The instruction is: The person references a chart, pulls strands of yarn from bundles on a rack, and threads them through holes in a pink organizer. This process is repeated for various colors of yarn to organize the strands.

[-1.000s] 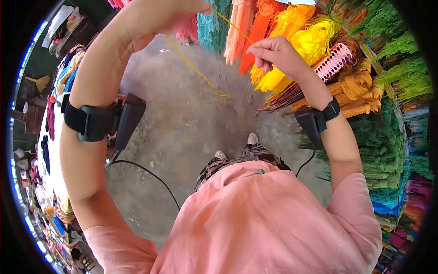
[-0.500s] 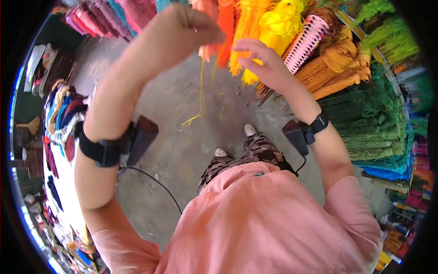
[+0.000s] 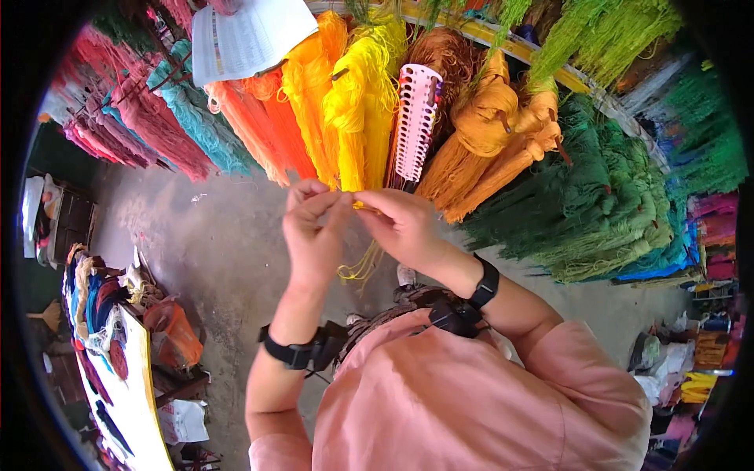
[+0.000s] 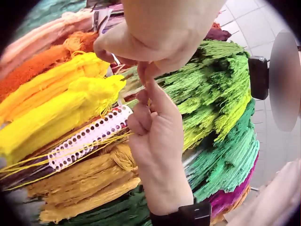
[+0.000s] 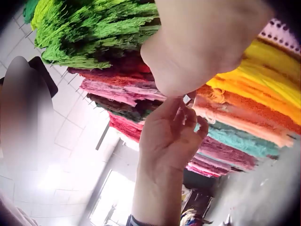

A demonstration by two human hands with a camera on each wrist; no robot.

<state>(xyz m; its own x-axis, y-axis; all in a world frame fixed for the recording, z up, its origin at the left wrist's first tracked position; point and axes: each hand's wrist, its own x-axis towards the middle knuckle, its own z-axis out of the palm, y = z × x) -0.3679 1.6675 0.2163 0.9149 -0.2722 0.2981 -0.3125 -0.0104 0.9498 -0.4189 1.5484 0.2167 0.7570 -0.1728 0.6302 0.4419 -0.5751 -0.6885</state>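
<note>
Yellow strands (image 3: 360, 268) hang below the two hands, which meet fingertip to fingertip in front of the hanging yarn. The left hand (image 3: 316, 231) pinches the upper end of the strands between thumb and fingers. Touching it, the right hand (image 3: 404, 228) pinches the same yellow strands. In the left wrist view, the left hand (image 4: 157, 35) is above the right hand (image 4: 157, 141), and strands (image 4: 110, 139) trail off to the left. The right wrist view has the right hand (image 5: 197, 47) over the left hand (image 5: 167, 136); the strands between them are hidden there.
Behind the hands hang yellow skeins (image 3: 365, 102), orange-brown skeins (image 3: 487, 133) and dark green skeins (image 3: 581, 204). A pink holed strip (image 3: 416, 122) lies among them, with a printed sheet (image 3: 247, 39) at upper left. A white table (image 3: 129, 377) stands at left.
The hands were apart and have come together at the yellow strands. The head view has turned toward the yarn rack, which now fills the area beyond the hands.
</note>
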